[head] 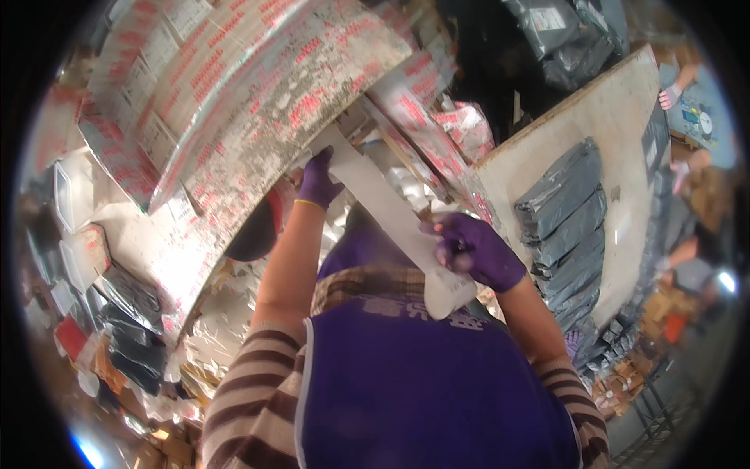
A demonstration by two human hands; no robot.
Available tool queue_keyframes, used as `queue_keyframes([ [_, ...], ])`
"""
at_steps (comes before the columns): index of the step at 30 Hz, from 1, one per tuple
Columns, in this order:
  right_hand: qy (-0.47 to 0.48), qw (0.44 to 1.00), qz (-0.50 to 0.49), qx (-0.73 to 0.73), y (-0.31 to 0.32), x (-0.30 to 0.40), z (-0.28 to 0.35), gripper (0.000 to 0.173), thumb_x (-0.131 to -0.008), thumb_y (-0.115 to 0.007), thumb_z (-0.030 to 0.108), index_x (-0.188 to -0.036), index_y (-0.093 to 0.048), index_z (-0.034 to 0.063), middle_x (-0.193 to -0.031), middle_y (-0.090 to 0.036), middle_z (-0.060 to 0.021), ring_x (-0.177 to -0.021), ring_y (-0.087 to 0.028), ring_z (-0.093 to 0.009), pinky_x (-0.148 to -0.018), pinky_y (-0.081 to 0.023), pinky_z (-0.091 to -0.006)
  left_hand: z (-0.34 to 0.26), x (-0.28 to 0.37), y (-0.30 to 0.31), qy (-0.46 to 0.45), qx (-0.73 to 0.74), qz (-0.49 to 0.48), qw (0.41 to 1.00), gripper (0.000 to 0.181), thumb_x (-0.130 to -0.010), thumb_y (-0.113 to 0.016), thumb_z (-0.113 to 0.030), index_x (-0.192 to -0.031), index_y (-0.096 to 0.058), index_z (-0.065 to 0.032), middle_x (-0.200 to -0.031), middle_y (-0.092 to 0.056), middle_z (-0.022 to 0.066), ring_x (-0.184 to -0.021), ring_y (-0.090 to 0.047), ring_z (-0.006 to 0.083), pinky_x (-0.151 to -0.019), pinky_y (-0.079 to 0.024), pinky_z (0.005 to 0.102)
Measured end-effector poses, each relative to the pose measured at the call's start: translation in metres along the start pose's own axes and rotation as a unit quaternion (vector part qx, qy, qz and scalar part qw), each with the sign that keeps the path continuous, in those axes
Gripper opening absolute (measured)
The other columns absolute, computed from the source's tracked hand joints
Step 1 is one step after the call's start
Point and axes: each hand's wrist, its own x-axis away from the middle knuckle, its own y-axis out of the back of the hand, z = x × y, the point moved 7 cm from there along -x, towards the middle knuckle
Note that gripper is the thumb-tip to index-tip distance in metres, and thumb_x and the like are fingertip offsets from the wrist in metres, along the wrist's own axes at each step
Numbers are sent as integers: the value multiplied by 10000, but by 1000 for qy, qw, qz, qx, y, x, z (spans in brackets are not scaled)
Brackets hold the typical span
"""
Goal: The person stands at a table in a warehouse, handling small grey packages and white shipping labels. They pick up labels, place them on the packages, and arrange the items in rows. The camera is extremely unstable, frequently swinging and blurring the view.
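A long strip of white paper, which looks like label backing, stretches diagonally in front of my body. My left hand, in a purple glove, grips its upper part beside the worktable's edge. Over the lower part is my right hand, also gloved in purple, with its fingers bent. Blur there hides whether those fingertips pinch the paper. Below them the strip's end curls into a loose loop bearing some print, against my purple apron.
Red-printed packing tape covers the packages on the worn worktable. Grey plastic parcels lie in a row on a board at right. Loose paper scraps fill the space below. Another person's gloved hand shows far right.
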Motion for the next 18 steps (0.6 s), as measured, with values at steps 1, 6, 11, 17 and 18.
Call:
queue_keyframes([
  [1, 7, 998, 5, 59, -1, 6, 14, 529, -591, -589, -35, -1109, -526, 47, -1109, -588, -80, -752, -576, -126, -628, -476, -257, -7, -8, 5, -37, -17, -16, 999, 570, -680, -727, -209, -1172, -499, -32, -1116, -558, 155, -1040, -546, 304, -888, -454, 399],
  [6, 67, 994, -54, 63, 27, 22, 20, 495, -689, -630, 29, -1174, -529, 29, -1019, -602, -39, -843, -574, -118, -747, -489, -265, -70, -12, -53, 39, 255, -114, 959, 357, -843, -609, -240, -1156, -550, -79, -1070, -605, 61, -978, -578, 256, -873, -465, 395],
  [11, 115, 980, -84, 141, 24, -4, 25, 429, -771, -590, 25, -1194, -518, 8, -1034, -616, -41, -906, -579, -136, -809, -470, -272, -67, 16, 25, 70, -316, -273, 906, 474, -842, -575, -366, -1157, -551, -13, -1106, -580, 185, -1042, -551, 275, -900, -415, 390],
  [17, 129, 987, -77, 65, 43, -10, 18, 444, -755, -562, 6, -1194, -506, -19, -1080, -562, -91, -994, -556, -150, -831, -452, -269, -192, 154, -239, -376, -582, 95, 715, 682, -667, -695, -194, -1285, -435, -64, -1299, -409, 178, -1238, -359, 354, -999, -329, 441],
  [18, 118, 988, -77, 69, 39, -8, 27, 434, -758, -570, 16, -1187, -512, -17, -1094, -562, -97, -996, -556, -151, -832, -454, -273, -199, 159, -267, -375, -636, 139, 660, 599, -669, -687, -198, -1226, -497, -87, -1244, -461, 150, -1185, -406, 345, -964, -339, 456],
])
